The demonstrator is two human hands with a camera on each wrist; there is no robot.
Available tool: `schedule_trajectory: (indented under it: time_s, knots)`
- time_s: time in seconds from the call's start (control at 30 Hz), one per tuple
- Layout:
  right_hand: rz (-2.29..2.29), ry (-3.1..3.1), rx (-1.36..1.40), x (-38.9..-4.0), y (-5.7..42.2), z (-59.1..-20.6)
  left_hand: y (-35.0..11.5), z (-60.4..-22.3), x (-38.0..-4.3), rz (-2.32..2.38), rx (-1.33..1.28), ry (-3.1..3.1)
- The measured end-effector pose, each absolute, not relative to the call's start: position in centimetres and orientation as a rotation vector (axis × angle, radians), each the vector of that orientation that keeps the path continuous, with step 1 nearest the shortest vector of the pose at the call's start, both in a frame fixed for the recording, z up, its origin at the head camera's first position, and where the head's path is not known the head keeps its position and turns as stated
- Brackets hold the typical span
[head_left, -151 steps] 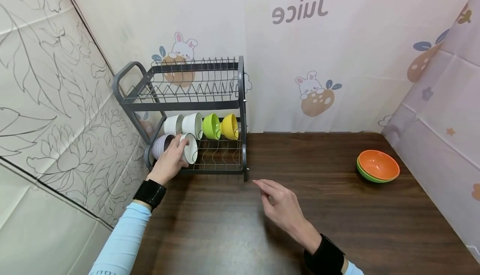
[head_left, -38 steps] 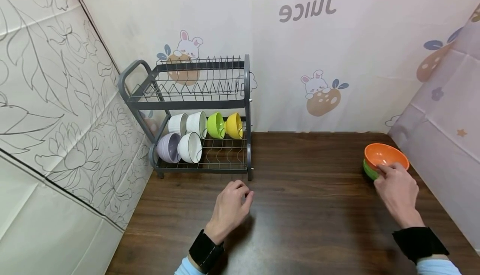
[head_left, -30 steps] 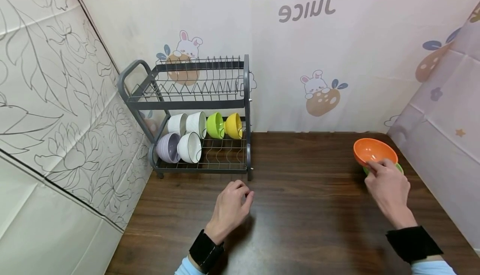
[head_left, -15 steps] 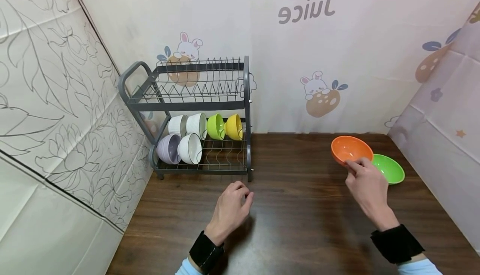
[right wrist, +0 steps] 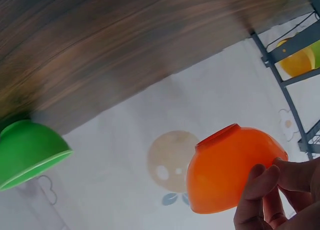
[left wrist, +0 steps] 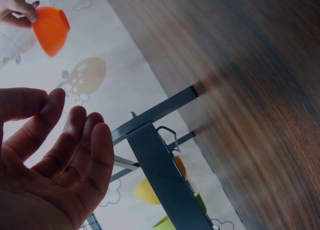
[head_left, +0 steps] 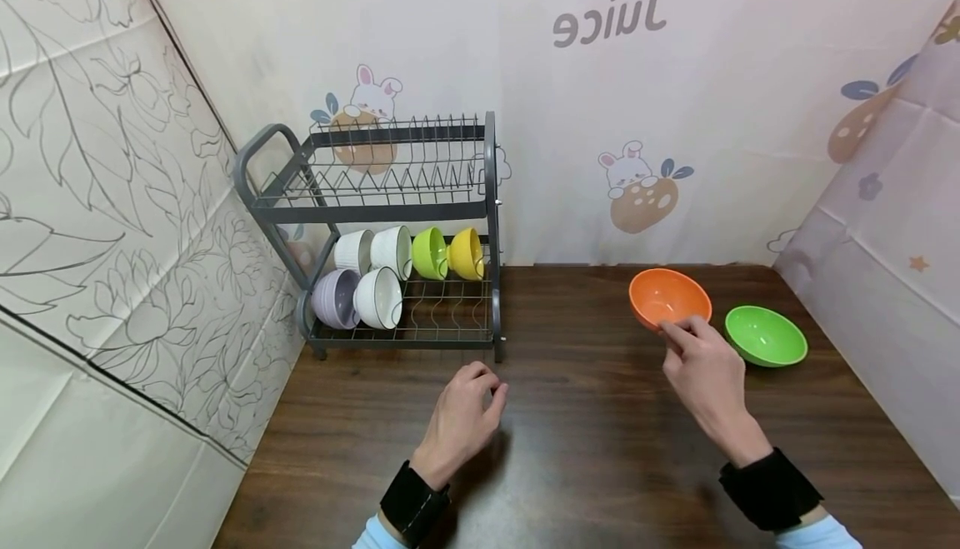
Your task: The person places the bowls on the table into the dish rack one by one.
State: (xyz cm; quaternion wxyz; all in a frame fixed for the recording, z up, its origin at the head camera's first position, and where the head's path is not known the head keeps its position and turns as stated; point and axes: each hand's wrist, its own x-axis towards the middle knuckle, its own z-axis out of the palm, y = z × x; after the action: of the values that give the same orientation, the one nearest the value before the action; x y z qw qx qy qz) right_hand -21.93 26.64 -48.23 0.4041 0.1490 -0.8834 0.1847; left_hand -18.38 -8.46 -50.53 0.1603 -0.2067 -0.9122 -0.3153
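Observation:
An orange bowl [head_left: 670, 297] hangs above the table, its near rim pinched between the thumb and fingers of my right hand [head_left: 708, 378]. In the right wrist view the orange bowl [right wrist: 232, 170] shows its foot and outer wall. A green bowl [head_left: 765, 336] rests on the table just right of that hand. My left hand [head_left: 459, 416] stays over the table in front of the rack, fingers loosely bent, holding nothing. The left wrist view shows the left hand [left wrist: 60, 160] with nothing in its palm.
A two-tier dish rack [head_left: 367, 214] stands at the back left. Its lower tier bears white bowls [head_left: 378, 297], a lilac bowl [head_left: 330, 299], a lime bowl [head_left: 430, 253] and a yellow bowl [head_left: 466, 254]. Patterned walls border the brown table [head_left: 570, 449].
The left hand let go of a white bowl at the rack and drew back. My right hand lifted the orange bowl off the green bowl and carried it left, uncovering the green one.

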Motion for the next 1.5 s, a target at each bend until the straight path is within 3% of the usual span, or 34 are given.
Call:
schedule_trajectory:
  time_s: [0.97,1.5]
  knots:
    - [0.54,-2.16,0.522,-20.5,21.0,-47.6,-8.2,-50.3,-18.7,-0.876,-0.629,-2.601]
    - [0.661,-2.111,0.578,-20.2,18.2,-47.0,-7.9,-47.9,-19.5,-0.987,-0.693,-2.538]
